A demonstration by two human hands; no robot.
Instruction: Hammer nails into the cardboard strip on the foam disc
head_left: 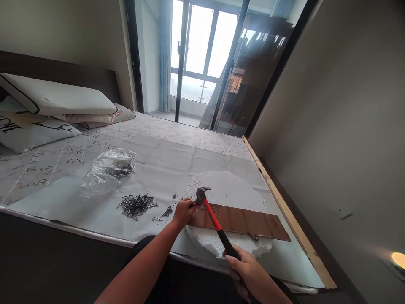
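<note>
My right hand (245, 270) is wrapped round the black grip of a claw hammer (216, 220) with a red shaft. The hammer's head hangs over the left end of a brown wooden board (243, 221), right beside the fingertips of my left hand (184, 211). Those fingers are pinched together at the board's left end; what is between them is too small to make out. Small bits dot the board near the hammer head. Underneath lies a round white foam slab (228, 185), its front edge broken. Left of my left hand are a small bunch of nails (167, 211) and a larger nail pile (138, 205).
A clear plastic bag (109, 171) with dark contents lies behind the nail pile. A pale sheet (158, 154) covers part of the mattress (104, 137). Pillows (72, 99) are stacked at left. A wooden rail (278, 194) runs along the right, near the wall.
</note>
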